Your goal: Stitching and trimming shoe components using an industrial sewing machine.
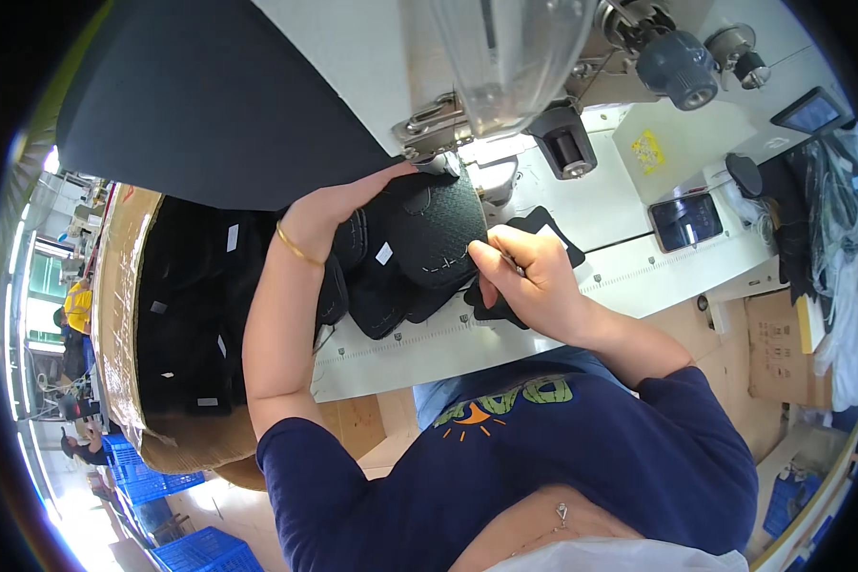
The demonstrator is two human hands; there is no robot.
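Observation:
A black textured piece [439, 234] with light stitch marks near its lower edge lies on the white sewing machine bed, its far end under the needle area. My left hand [353, 195], with a gold bangle at the wrist, reaches over its left side; the fingers are hidden behind the machine head. At the piece's right edge, my right hand [532, 272] is closed, thumb and forefinger together. A thin dark thing shows between those fingers, too small to name. More black padded pieces [377, 310] with white labels lie under and beside the textured one.
To the left stands a cardboard box [129, 286] holding black pieces with white tags. The sewing machine [353, 57] overhangs the work. A phone [686, 222] lies on the table at right, near clear plastic bags [834, 210]. Blue crates [200, 553] stand on the floor.

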